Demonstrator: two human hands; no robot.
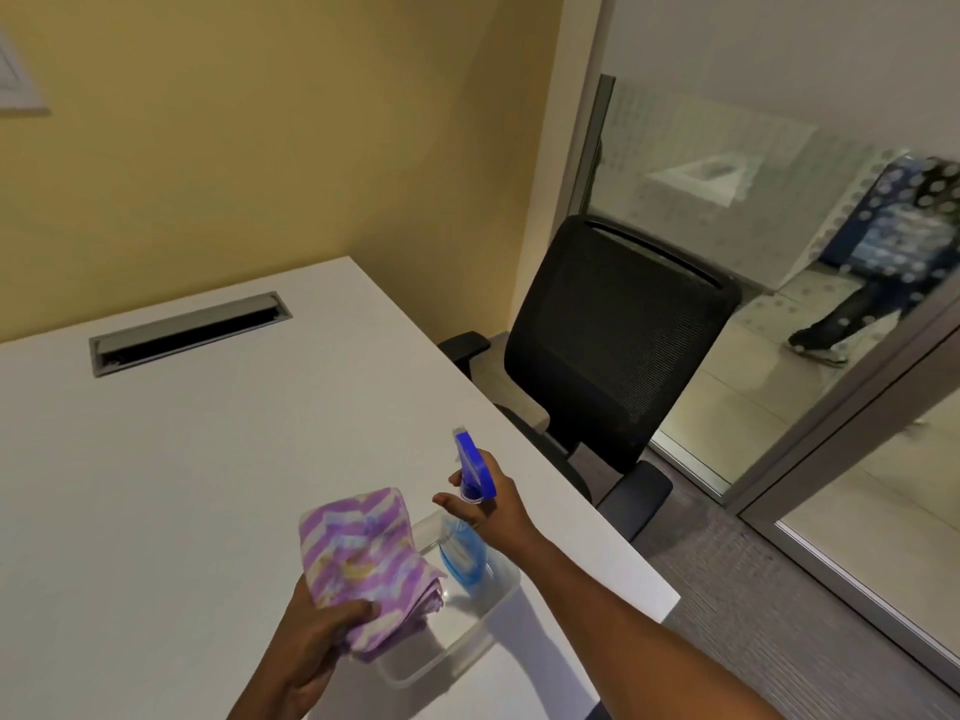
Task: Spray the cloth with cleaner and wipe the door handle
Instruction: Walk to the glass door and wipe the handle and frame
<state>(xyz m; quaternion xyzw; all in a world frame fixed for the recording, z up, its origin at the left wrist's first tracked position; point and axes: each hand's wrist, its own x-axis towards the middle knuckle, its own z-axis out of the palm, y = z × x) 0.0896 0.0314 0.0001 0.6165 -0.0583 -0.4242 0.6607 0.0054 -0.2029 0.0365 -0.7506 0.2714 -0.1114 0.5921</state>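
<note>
- Though the spray bottle (464, 548) carries a label, its writing is too blurred to read.
- Right hand (491, 506) grips the bottle's neck under the blue trigger head, over a clear plastic bin (457, 646).
- Left hand (317, 646) clutches the folded purple-striped cloth (366, 558), just beside the bottle.
- White desk (182, 485) with a cable slot (189, 332); black mesh chair (613, 335), yellow wall, glass partition (779, 226).

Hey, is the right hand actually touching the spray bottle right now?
Touching. The head view shows the right hand wrapped around the neck of the spray bottle just under its blue head, fingers at the trigger.
</note>
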